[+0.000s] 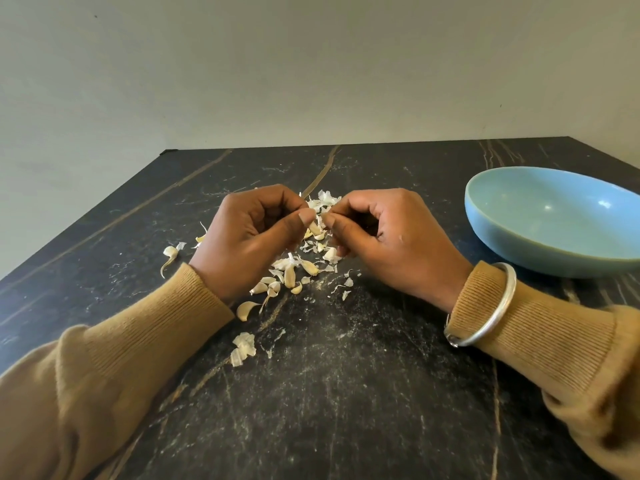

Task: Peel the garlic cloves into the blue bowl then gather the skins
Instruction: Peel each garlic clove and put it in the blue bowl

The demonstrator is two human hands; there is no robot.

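Note:
My left hand (pixel 254 237) and my right hand (pixel 377 233) meet above the middle of the table, both pinching one small garlic clove (pixel 315 227) between thumbs and fingertips. Below and between them lies a scatter of unpeeled garlic cloves (pixel 290 274) and papery white skins (pixel 323 199). One clove (pixel 245 309) lies by my left wrist, and another (pixel 169 253) sits apart to the left. The blue bowl (pixel 554 220) stands at the right, and nothing shows inside it.
The dark marble-patterned table (pixel 329 393) meets a pale wall at its far edge. A clump of skins (pixel 244 348) lies in front of my left forearm. A silver bangle (pixel 485 306) sits on my right sleeve.

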